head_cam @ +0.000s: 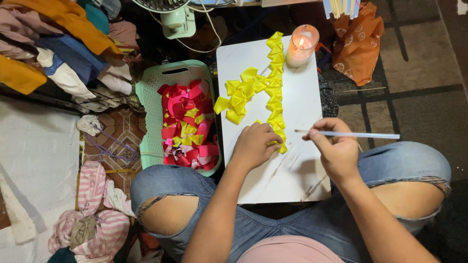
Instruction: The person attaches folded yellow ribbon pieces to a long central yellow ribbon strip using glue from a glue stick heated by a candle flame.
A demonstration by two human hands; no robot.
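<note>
White board (253,180) at frame centre: left hand (254,144) clenched on the yellow ribbon strip's (276,80) lower end, right hand (334,146) just beside it pinching a thin stick (356,135) lying horizontally, pointing right.

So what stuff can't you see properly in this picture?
- Head view: the left hand covers the yellow ribbon piece under it.
- The fan is cut off by the top edge.
- How the right hand grips the thin white stick: its fingers hide that.
- The basket bottom is buried in ribbon pieces.
</note>
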